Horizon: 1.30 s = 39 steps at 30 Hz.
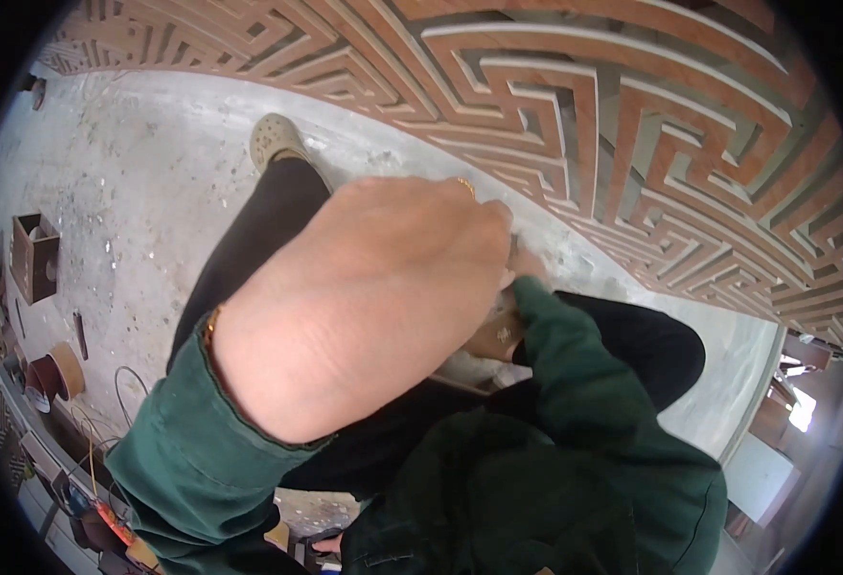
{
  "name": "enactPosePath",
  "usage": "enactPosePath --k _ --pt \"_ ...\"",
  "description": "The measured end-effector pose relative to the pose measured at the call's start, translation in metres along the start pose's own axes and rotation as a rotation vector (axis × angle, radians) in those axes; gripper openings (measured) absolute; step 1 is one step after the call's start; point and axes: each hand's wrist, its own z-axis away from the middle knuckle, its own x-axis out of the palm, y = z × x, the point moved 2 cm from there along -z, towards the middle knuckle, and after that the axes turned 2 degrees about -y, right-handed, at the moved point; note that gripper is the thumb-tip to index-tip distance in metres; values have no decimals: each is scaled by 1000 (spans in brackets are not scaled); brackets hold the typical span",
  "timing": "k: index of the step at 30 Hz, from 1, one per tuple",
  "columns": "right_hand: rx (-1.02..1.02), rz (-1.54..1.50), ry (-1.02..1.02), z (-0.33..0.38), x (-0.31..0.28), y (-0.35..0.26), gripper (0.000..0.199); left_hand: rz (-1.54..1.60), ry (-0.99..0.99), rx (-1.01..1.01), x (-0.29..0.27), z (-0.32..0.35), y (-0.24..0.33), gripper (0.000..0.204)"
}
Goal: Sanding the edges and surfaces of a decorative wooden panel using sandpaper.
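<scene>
Head view: left hand over carved fretwork panel, grip hidden, right hand unseen.

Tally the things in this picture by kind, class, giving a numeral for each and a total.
Bare hands: 2, left hand, right hand
Carved fretwork panel: 1
Shoe: 1
Small wooden box: 1
Tape roll: 1
Total: 6

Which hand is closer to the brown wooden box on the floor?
Left. The left hand fills mid-frame, toward the box at far left; the right hand, mostly hidden, lies beyond it.
</scene>
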Motion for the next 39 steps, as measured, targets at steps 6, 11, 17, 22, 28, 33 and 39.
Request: enactPosePath --k 6,11,17,22,28,33,39 --pt "-83 -106 317 7 -62 -40 53 5 -59 -2 1 -7 2 29" --pt "-162 91 458 -7 -105 -63 57 -35 -129 -39 0 -10 1 30" --pt "-160 190 281 -14 -125 -69 61 43 -194 -131 -3 -11 4 30" --pt "-169 161 217 -35 -108 -70 59 2 -332 -218 -7 -13 18 36" --pt "-248 148 230 -66 -63 -128 53 13 -368 -239 -8 -24 14 41" --pt "-272 252 204 -52 -88 -106 54 41 -345 -255 -8 -25 10 42" --pt "-305 261 266 -44 -108 -56 55 28 -426 -232 -5 -20 20 43"
